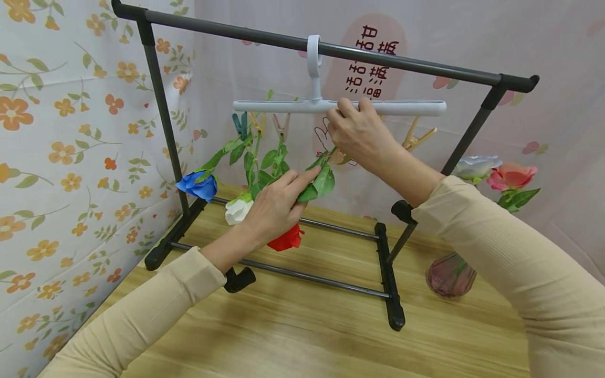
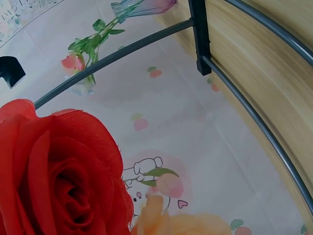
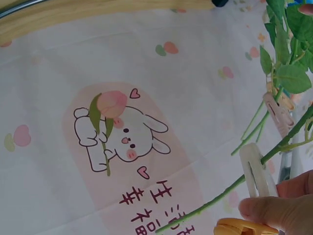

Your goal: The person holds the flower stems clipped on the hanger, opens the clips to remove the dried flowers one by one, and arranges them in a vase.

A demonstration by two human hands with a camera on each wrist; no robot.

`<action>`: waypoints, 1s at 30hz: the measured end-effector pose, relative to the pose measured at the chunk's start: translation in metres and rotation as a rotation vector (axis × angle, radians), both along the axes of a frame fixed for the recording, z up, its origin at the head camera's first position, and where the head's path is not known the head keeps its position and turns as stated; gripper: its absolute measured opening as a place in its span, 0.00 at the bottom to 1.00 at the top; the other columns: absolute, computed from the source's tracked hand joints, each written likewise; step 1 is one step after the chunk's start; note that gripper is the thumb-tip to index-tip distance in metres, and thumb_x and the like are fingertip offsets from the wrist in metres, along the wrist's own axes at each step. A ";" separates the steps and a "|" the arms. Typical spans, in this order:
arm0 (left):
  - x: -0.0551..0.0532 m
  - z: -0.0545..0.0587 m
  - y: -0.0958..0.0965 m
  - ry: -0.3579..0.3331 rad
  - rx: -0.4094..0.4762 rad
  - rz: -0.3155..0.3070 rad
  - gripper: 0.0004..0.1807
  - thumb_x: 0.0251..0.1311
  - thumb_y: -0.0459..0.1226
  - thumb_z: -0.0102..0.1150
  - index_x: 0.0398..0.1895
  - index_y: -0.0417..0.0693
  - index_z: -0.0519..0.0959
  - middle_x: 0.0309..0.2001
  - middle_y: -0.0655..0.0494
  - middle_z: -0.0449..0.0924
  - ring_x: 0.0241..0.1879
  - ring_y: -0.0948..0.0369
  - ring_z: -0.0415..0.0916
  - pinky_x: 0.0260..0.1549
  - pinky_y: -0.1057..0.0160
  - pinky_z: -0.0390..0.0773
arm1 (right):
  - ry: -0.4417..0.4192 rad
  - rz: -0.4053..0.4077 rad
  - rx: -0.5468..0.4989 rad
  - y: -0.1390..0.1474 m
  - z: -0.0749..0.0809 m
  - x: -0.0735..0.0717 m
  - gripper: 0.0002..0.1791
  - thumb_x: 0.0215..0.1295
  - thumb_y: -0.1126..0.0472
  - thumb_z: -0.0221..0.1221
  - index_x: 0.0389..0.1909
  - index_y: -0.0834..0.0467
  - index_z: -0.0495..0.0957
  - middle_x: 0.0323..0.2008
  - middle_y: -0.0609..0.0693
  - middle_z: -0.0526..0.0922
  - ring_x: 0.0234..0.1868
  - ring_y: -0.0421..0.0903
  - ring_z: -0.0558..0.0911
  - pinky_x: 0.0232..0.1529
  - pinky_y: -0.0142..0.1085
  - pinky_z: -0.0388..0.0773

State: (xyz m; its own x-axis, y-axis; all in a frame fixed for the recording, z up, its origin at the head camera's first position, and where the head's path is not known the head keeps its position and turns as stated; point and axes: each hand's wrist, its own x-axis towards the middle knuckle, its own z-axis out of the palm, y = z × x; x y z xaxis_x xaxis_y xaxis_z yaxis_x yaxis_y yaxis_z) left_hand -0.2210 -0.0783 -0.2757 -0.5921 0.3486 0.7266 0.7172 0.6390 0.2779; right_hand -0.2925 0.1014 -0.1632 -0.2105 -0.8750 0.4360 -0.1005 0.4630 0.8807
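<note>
My left hand [image 1: 274,207] holds the leafy stem of a red rose [image 1: 285,239], whose bloom hangs head down below the palm. That bloom [image 2: 63,176] fills the lower left of the left wrist view. Up at the white hanger [image 1: 279,107], my right hand [image 1: 361,128] pinches a whitish clothespin [image 3: 257,171], which overlaps the rose's green stem [image 3: 215,198]. An orange clothespin [image 3: 244,227] is close under the fingers. On the hanger's left side, teal [image 1: 240,126], yellow [image 1: 258,123] and pinkish [image 1: 281,126] clothespins hang with a blue rose [image 1: 198,185] and a white rose [image 1: 238,211].
The hanger hooks over the top bar [image 1: 227,32] of a dark rack standing on the wooden table [image 1: 302,336]. Another yellow clothespin [image 1: 418,135] hangs at its right. Behind the right forearm, a pinkish glass vase [image 1: 450,275] holds a pink flower [image 1: 512,176] and a pale one [image 1: 477,166].
</note>
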 end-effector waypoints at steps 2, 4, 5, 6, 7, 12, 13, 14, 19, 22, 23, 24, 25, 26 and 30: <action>0.000 0.000 0.000 0.003 -0.005 0.002 0.27 0.63 0.26 0.51 0.67 0.44 0.72 0.37 0.47 0.77 0.27 0.60 0.65 0.24 0.67 0.67 | -0.027 0.003 0.005 -0.001 0.001 0.000 0.14 0.73 0.68 0.50 0.34 0.63 0.85 0.28 0.52 0.74 0.30 0.47 0.69 0.27 0.34 0.68; 0.000 0.000 0.000 0.000 -0.013 0.002 0.26 0.63 0.26 0.51 0.66 0.44 0.72 0.36 0.48 0.77 0.26 0.60 0.65 0.24 0.67 0.67 | -0.056 0.009 0.008 -0.001 0.002 -0.001 0.14 0.72 0.69 0.50 0.34 0.64 0.85 0.27 0.53 0.75 0.29 0.47 0.69 0.26 0.34 0.68; 0.000 0.000 0.000 -0.002 -0.016 0.001 0.26 0.64 0.27 0.51 0.66 0.44 0.72 0.36 0.48 0.76 0.26 0.60 0.64 0.24 0.67 0.67 | -0.064 0.006 0.014 -0.001 0.002 -0.001 0.14 0.72 0.70 0.50 0.34 0.64 0.84 0.27 0.53 0.74 0.29 0.47 0.69 0.26 0.34 0.68; 0.000 0.000 0.001 -0.006 -0.019 0.000 0.26 0.64 0.27 0.51 0.67 0.44 0.72 0.35 0.48 0.76 0.26 0.60 0.64 0.24 0.67 0.67 | -0.068 0.000 0.024 -0.001 0.003 -0.001 0.14 0.72 0.70 0.50 0.34 0.65 0.84 0.27 0.53 0.74 0.29 0.47 0.69 0.26 0.34 0.68; 0.000 0.001 0.001 -0.009 -0.021 -0.002 0.26 0.64 0.27 0.51 0.67 0.44 0.72 0.35 0.48 0.76 0.26 0.60 0.64 0.24 0.67 0.67 | -0.071 -0.009 0.035 -0.002 0.003 0.000 0.14 0.72 0.70 0.50 0.35 0.65 0.84 0.27 0.53 0.74 0.30 0.47 0.70 0.25 0.33 0.68; 0.000 0.002 0.001 -0.008 -0.030 -0.001 0.25 0.65 0.27 0.50 0.66 0.43 0.72 0.35 0.48 0.75 0.25 0.61 0.63 0.23 0.68 0.66 | -0.087 -0.064 0.087 -0.003 0.005 0.001 0.13 0.72 0.71 0.49 0.41 0.64 0.84 0.28 0.52 0.75 0.30 0.47 0.70 0.25 0.32 0.66; 0.000 0.002 0.001 -0.007 -0.031 -0.001 0.25 0.64 0.26 0.50 0.66 0.43 0.72 0.35 0.48 0.75 0.25 0.61 0.63 0.23 0.68 0.66 | -0.091 -0.075 0.095 -0.004 0.006 0.002 0.13 0.72 0.71 0.49 0.42 0.64 0.84 0.28 0.52 0.75 0.30 0.47 0.70 0.25 0.32 0.66; -0.001 0.002 0.001 -0.007 -0.032 0.001 0.25 0.64 0.26 0.50 0.66 0.42 0.72 0.35 0.48 0.75 0.25 0.61 0.62 0.23 0.68 0.66 | -0.099 -0.084 0.102 -0.004 0.006 0.002 0.13 0.72 0.71 0.49 0.42 0.64 0.84 0.28 0.52 0.75 0.30 0.46 0.69 0.25 0.32 0.65; 0.000 0.003 0.001 -0.028 -0.035 0.006 0.27 0.63 0.26 0.50 0.66 0.43 0.72 0.35 0.48 0.75 0.25 0.61 0.62 0.23 0.68 0.65 | -0.115 -0.111 0.128 -0.003 0.006 0.002 0.12 0.71 0.70 0.51 0.42 0.62 0.85 0.28 0.52 0.75 0.30 0.46 0.68 0.25 0.31 0.64; 0.000 0.004 0.002 -0.039 -0.037 0.012 0.27 0.62 0.25 0.50 0.66 0.43 0.72 0.35 0.48 0.76 0.25 0.60 0.62 0.23 0.68 0.64 | -0.116 -0.113 0.135 -0.003 0.006 0.002 0.12 0.71 0.69 0.52 0.41 0.61 0.85 0.28 0.52 0.75 0.30 0.46 0.67 0.26 0.31 0.64; 0.000 0.004 0.003 -0.039 -0.038 0.015 0.27 0.62 0.25 0.50 0.66 0.43 0.73 0.35 0.48 0.76 0.25 0.60 0.63 0.22 0.68 0.64 | -0.115 -0.110 0.137 -0.003 0.006 0.002 0.12 0.71 0.69 0.52 0.41 0.61 0.85 0.28 0.52 0.75 0.30 0.46 0.67 0.26 0.31 0.64; -0.001 0.005 0.003 -0.038 -0.039 0.017 0.26 0.62 0.25 0.49 0.65 0.42 0.73 0.35 0.48 0.76 0.24 0.60 0.63 0.22 0.68 0.63 | -0.114 -0.107 0.138 -0.003 0.006 0.002 0.12 0.71 0.69 0.52 0.41 0.61 0.85 0.28 0.51 0.75 0.30 0.46 0.67 0.25 0.31 0.64; -0.002 0.005 0.004 -0.035 -0.041 0.019 0.26 0.62 0.25 0.49 0.65 0.42 0.73 0.35 0.48 0.76 0.24 0.60 0.63 0.22 0.68 0.64 | -0.112 -0.105 0.140 -0.003 0.006 0.002 0.12 0.71 0.69 0.52 0.40 0.61 0.85 0.27 0.51 0.75 0.30 0.46 0.67 0.25 0.31 0.64; -0.003 0.006 0.005 -0.032 -0.042 0.021 0.26 0.62 0.25 0.49 0.64 0.42 0.74 0.35 0.48 0.76 0.24 0.60 0.63 0.22 0.68 0.64 | -0.110 -0.103 0.141 -0.002 0.006 0.002 0.12 0.71 0.69 0.52 0.40 0.61 0.85 0.27 0.51 0.75 0.30 0.46 0.67 0.25 0.31 0.64; -0.005 0.006 0.006 -0.028 -0.042 0.021 0.25 0.61 0.25 0.49 0.63 0.41 0.75 0.35 0.48 0.76 0.24 0.60 0.64 0.23 0.68 0.65 | -0.107 -0.097 0.147 -0.002 0.005 0.002 0.13 0.71 0.69 0.52 0.41 0.61 0.86 0.26 0.51 0.74 0.30 0.46 0.68 0.25 0.31 0.64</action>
State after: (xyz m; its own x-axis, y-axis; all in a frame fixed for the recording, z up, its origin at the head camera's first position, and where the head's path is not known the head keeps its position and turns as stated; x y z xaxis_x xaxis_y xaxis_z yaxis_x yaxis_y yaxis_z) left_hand -0.2257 -0.0718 -0.2696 -0.6197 0.3658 0.6944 0.6956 0.6658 0.2700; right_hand -0.2907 0.0991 -0.1583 -0.3350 -0.9009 0.2759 -0.1586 0.3426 0.9260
